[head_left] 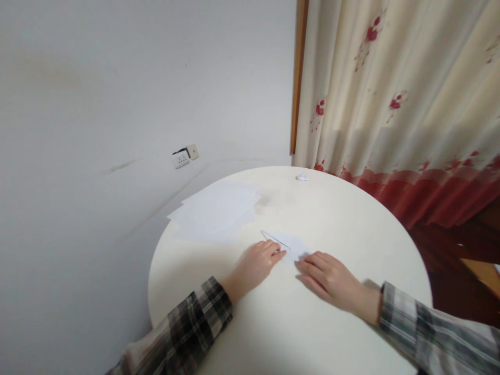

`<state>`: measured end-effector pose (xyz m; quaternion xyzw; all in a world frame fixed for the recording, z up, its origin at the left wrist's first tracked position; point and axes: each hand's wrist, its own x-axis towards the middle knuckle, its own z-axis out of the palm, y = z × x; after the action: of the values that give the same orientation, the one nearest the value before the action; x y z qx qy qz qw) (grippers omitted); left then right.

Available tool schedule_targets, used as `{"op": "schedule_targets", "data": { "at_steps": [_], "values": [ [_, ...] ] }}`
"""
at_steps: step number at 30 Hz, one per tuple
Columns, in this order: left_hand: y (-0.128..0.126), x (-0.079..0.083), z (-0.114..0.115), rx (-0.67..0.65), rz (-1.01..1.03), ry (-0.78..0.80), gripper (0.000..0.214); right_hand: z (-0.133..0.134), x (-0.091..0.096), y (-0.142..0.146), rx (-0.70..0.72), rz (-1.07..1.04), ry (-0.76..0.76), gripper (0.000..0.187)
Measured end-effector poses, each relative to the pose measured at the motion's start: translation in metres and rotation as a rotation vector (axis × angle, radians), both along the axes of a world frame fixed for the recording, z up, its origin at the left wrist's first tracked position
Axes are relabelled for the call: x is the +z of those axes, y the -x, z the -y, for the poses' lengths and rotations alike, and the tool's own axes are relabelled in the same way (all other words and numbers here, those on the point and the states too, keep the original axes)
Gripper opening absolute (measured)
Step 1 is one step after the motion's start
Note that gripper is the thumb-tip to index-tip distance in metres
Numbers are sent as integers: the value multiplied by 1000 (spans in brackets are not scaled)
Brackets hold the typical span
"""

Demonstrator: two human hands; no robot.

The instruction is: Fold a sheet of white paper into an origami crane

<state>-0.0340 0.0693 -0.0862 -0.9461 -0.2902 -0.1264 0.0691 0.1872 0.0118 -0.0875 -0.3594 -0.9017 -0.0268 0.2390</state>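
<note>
A small folded piece of white paper [296, 246] lies on the round white table in front of me, with a dark line along its upper left fold. My left hand [262, 259] is closed at the paper's left edge, its fingers curled and pinching there. On the other side, my right hand [328, 275] rests with fingers stretched out, their tips touching the lower right part of the paper. Part of the paper's right edge is hidden under those fingertips.
Several loose white sheets [219, 211] overlap at the left rear of the round table [351, 208]. A small crumpled or folded white paper piece [302, 177] sits near the far edge. Behind are a wall with a socket [180, 159] and a floral curtain [359, 104].
</note>
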Motion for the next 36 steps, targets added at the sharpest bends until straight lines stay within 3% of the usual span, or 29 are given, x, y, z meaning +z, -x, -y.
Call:
{"op": "schedule_targets", "data": {
  "at_steps": [4,7,13,18,22,26,36],
  "values": [
    [-12,13,9,87,52,78,24,16,10,19,133,-26,128,32],
    [-18,14,10,74,112,148,25,14,12,23,275,-68,187,35],
    [-9,4,0,-142,102,256,23,-17,4,-3,181,-247,142,23],
    [-7,-4,3,-95,129,213,19,-26,-11,-18,296,-97,126,24],
    [-8,-6,16,-135,200,282,22,-23,-19,-17,265,-31,34,26],
    [-9,-10,27,-121,214,290,34,-20,-20,-14,231,3,-7,24],
    [-10,-24,32,-71,253,165,28,-18,-19,-11,248,-1,10,22]
  ]
}}
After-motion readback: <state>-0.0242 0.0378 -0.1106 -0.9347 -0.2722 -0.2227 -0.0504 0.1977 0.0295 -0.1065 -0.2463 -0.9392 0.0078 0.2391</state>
